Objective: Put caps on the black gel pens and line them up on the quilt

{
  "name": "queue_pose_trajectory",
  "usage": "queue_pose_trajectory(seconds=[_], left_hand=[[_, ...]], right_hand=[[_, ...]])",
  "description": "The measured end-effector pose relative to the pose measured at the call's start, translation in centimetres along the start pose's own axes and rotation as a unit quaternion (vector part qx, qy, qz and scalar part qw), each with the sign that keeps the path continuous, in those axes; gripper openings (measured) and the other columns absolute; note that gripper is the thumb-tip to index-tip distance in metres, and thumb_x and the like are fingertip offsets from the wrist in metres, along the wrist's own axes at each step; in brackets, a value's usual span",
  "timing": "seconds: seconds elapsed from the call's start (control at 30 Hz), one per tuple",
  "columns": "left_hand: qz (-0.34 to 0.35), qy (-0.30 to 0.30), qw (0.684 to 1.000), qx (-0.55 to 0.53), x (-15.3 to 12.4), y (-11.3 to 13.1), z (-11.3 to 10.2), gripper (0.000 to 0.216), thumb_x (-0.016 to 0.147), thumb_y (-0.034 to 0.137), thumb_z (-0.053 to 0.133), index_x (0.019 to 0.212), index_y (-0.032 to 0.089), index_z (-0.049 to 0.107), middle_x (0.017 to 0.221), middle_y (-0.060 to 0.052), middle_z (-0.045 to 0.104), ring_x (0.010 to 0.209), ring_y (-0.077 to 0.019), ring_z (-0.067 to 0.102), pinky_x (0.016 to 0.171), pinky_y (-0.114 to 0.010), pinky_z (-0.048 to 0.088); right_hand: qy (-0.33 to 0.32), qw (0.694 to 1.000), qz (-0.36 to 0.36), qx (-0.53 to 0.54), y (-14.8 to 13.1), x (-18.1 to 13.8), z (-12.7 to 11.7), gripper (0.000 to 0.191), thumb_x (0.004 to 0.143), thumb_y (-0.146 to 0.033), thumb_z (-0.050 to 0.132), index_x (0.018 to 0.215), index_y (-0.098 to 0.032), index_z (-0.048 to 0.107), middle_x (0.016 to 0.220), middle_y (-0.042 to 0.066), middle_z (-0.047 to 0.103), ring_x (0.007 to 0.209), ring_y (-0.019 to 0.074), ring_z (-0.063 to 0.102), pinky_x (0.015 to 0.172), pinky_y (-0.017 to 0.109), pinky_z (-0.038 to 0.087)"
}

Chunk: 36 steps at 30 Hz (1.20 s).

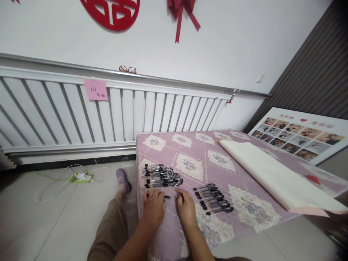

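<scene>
My left hand (154,206) is closed over a pen on the bed's near left part; the pen's dark end (166,197) sticks out to the right of the fingers. Just beside it, my right hand (187,209) has its thumb and fingers drawn together around a small dark piece, too little of which shows to name. Beyond my left hand lies a pile of black-capped pens (160,173), with clear barrels. To the right of my right hand, several similar pens (213,198) lie side by side in a slanted row.
The bed has a purple flowered cover (187,139). A long cream folded sheet (266,170) lies across its right side, near a photo board (307,127). Behind stands a white radiator (163,112) with a pink note (96,90). A power strip (81,178) with cables rests on the floor.
</scene>
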State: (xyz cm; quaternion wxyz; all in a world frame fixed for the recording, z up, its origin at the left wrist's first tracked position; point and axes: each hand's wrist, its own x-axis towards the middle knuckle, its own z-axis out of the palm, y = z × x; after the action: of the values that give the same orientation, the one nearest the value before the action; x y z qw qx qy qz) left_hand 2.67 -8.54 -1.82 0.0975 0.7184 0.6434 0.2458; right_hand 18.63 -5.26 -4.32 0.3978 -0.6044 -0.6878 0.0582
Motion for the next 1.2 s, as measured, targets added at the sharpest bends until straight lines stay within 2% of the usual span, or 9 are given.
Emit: queue_pose_trajectory(seconds=[0.17, 0.3, 0.53, 0.63, 0.8, 1.0, 1.2], left_hand=[[0.009, 0.010, 1.000, 0.001, -0.1, 0.0, -0.1, 0.025, 0.087, 0.020, 0.049, 0.106, 0.028, 0.062, 0.109, -0.004, 0.060, 0.106, -0.0233, 0.049, 0.102, -0.048, 0.023], [0.004, 0.014, 1.000, 0.003, -0.1, 0.0, 0.0, 0.023, 0.086, 0.021, 0.051, 0.105, 0.028, 0.063, 0.106, -0.004, 0.061, 0.105, -0.0239, 0.049, 0.101, -0.047, 0.022], [0.008, 0.015, 1.000, 0.010, -0.1, -0.1, 0.1, 0.020, 0.085, 0.024, 0.053, 0.101, 0.028, 0.064, 0.101, -0.004, 0.061, 0.104, -0.0257, 0.050, 0.098, -0.049, 0.024], [0.010, 0.013, 1.000, 0.018, -0.1, -0.1, 0.1, 0.020, 0.085, 0.024, 0.054, 0.101, 0.028, 0.064, 0.100, -0.004, 0.061, 0.103, -0.0256, 0.050, 0.098, -0.048, 0.025], [0.013, 0.001, 1.000, 0.027, -0.2, 0.0, -0.2, 0.019, 0.085, 0.025, 0.054, 0.099, 0.028, 0.065, 0.098, -0.004, 0.060, 0.102, -0.0254, 0.049, 0.096, -0.046, 0.026], [0.018, -0.003, 0.999, 0.030, -0.2, 0.0, -0.4, 0.015, 0.085, 0.026, 0.054, 0.092, 0.026, 0.067, 0.095, -0.003, 0.061, 0.099, -0.0243, 0.050, 0.097, -0.046, 0.025], [0.020, -0.004, 0.999, 0.026, -0.3, 0.0, -0.3, 0.014, 0.086, 0.025, 0.052, 0.092, 0.026, 0.065, 0.096, -0.003, 0.060, 0.100, -0.0240, 0.050, 0.097, -0.045, 0.025]], right_hand=[[0.007, 1.000, 0.003, -0.020, -0.2, -0.5, -0.3, 0.025, 0.082, -0.019, 0.045, 0.095, -0.016, 0.065, 0.091, 0.010, 0.067, 0.090, 0.0233, 0.058, 0.085, 0.038, 0.044], [-0.003, 0.997, -0.003, -0.081, -0.8, -0.7, -0.5, 0.024, 0.085, -0.026, 0.047, 0.098, -0.017, 0.065, 0.092, 0.011, 0.066, 0.088, 0.0235, 0.057, 0.084, 0.037, 0.043], [-0.052, 0.984, -0.013, -0.171, -1.8, -0.6, -0.9, 0.021, 0.084, -0.017, 0.049, 0.093, -0.019, 0.068, 0.088, 0.009, 0.065, 0.082, 0.0216, 0.055, 0.079, 0.032, 0.040], [-0.055, 0.984, -0.010, -0.168, -1.8, -0.8, -1.0, 0.021, 0.084, -0.015, 0.048, 0.091, -0.019, 0.068, 0.087, 0.008, 0.065, 0.082, 0.0218, 0.055, 0.078, 0.032, 0.039], [-0.042, 0.984, -0.021, -0.171, -1.6, -1.3, -0.8, 0.023, 0.084, -0.018, 0.051, 0.101, -0.017, 0.066, 0.092, 0.011, 0.065, 0.086, 0.0237, 0.055, 0.079, 0.033, 0.039], [-0.053, 0.983, -0.007, -0.175, -2.0, -1.3, -1.0, 0.019, 0.084, -0.015, 0.048, 0.086, -0.021, 0.066, 0.085, 0.009, 0.063, 0.081, 0.0228, 0.054, 0.075, 0.032, 0.038], [-0.013, 0.999, 0.006, -0.051, -1.5, -1.4, -1.1, 0.017, 0.083, -0.019, 0.047, 0.081, -0.020, 0.064, 0.082, 0.008, 0.064, 0.080, 0.0225, 0.056, 0.077, 0.034, 0.041]])
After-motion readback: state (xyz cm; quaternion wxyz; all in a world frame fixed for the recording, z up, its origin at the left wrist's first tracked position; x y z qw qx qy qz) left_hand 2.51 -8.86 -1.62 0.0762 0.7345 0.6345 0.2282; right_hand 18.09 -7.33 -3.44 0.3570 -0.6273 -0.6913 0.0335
